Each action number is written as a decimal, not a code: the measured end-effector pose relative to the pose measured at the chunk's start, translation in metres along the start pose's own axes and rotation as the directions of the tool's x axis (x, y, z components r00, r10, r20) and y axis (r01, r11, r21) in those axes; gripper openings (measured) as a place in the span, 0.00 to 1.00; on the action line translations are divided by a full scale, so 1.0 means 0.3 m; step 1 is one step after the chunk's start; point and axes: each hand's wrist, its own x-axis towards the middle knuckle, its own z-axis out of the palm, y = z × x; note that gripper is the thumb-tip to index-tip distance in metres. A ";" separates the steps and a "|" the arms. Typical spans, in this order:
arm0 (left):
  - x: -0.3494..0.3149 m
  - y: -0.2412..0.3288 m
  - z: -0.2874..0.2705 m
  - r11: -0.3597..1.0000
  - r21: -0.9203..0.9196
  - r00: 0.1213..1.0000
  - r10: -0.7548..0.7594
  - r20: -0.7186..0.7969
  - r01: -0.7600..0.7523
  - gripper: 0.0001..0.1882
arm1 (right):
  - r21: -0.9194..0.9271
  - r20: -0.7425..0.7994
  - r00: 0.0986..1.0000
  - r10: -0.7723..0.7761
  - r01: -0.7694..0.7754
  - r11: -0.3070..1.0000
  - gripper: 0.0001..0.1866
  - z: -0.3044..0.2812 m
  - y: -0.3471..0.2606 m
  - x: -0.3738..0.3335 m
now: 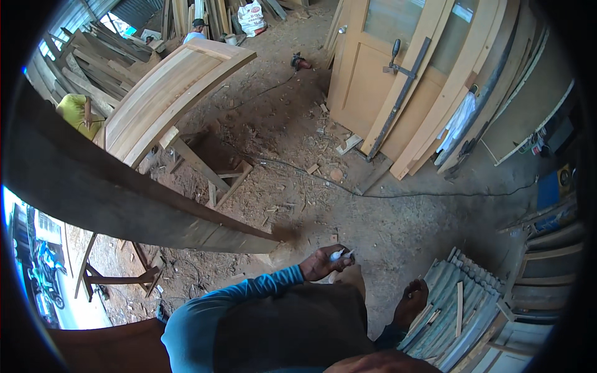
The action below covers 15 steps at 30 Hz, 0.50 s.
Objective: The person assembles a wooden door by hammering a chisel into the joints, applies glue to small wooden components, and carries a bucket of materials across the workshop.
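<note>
In my left hand (317,266), closed fingers grip a small white bottle (336,255) with a narrow pointed tip. The bottle is held in front of my body, above the floor. Close by, to its left, ends a long, wide, dark wooden board (155,205) that slants in from the upper left. My right hand (410,303) hangs lower to the right, beside a stack of corrugated sheets (444,311). Its fingers look curled, and whatever they may hold is hidden.
A panelled wooden door (351,93) leans at the far right, near a bar clamp (398,93). Another panelled piece (180,93) rests on a wooden stand (199,161). A black cable (429,196) crosses the shaving-strewn floor. A power tool (301,62) lies farther off; two people are at the left.
</note>
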 end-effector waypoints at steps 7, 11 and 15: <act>0.288 0.174 -0.231 0.965 -0.252 0.934 -0.022 -0.358 -0.074 0.15 | 0.285 0.410 0.887 0.212 -0.345 0.894 0.18 0.637 -0.302 0.640; 0.393 0.262 -0.448 0.987 -0.142 0.847 -0.008 -0.531 -0.079 0.14 | 0.301 0.784 0.621 0.007 -0.390 0.870 0.18 1.093 -0.549 0.941; 0.565 0.294 -0.661 0.969 -0.176 0.750 0.012 -0.661 -0.171 0.15 | 0.203 0.880 0.474 0.020 -0.416 0.886 0.17 1.584 -0.571 1.161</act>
